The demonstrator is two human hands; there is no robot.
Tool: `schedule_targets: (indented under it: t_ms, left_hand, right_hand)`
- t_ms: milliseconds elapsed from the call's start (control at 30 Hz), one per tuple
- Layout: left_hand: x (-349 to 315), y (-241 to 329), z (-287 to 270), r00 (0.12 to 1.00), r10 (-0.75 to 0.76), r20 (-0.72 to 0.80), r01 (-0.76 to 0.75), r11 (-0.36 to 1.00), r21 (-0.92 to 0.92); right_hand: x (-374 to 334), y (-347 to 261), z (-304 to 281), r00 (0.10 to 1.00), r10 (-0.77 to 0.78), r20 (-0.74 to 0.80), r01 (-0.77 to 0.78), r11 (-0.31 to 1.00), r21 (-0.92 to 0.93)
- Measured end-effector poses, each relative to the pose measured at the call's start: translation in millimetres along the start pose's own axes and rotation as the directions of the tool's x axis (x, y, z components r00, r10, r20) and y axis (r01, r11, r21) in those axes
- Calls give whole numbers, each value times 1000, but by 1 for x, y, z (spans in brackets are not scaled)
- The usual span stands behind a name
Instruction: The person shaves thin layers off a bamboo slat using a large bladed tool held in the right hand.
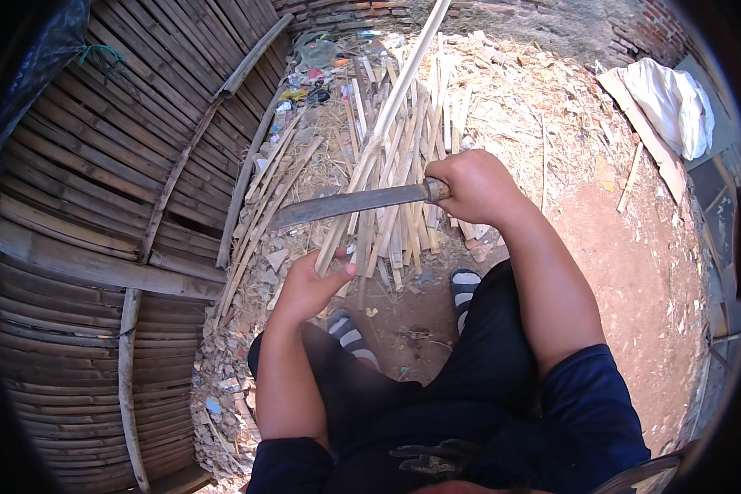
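Observation:
My right hand (479, 188) is closed around the short wooden handle of a machete (350, 205). Its long dark blade points left and crosses over a pale bamboo strip (384, 121); I cannot tell whether blade and strip touch. Near its lower end, the strip is gripped by my left hand (309, 286), thumb on one side and fingers partly hidden behind. From there the strip slants up and away to the right, past the top edge of the view. Beneath both hands lies a loose pile of split bamboo pieces (412, 216) on the ground.
A slatted bamboo wall (99, 165) rises along the left. Far ahead stands a brick wall (519, 29). A white sack (668, 107) lies at the far right beside a flat board (646, 136). Rubble and chips litter the ground around my sandalled feet (352, 337).

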State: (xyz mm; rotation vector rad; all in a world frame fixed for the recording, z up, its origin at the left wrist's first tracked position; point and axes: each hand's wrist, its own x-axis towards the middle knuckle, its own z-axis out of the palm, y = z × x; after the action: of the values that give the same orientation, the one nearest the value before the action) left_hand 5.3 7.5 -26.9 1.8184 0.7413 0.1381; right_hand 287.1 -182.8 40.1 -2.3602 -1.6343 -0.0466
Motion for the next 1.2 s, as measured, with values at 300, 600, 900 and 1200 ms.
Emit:
schedule_targets:
  t_ms: [300, 600, 900, 1200]
  left_hand:
    - [-13, 18, -4, 998, 5, 63, -7, 999, 39]
    - [-10, 15, -6, 999, 6, 46, -10, 996, 93]
    - [-7, 13, -6, 1000, -9, -2, 9, 992, 125]
    - [-8, 11, -8, 995, 33, -98, -14, 982, 188]
  right_hand:
    - [-6, 35, -25, 892, 420, -167, -376, 895, 238]
    - [-6, 19, -11, 992, 72, -107, -63, 994, 89]
    - [-1, 44, -8, 893, 403, -203, -338, 896, 288]
    - [-2, 22, -14, 969, 233, -83, -220, 964, 148]
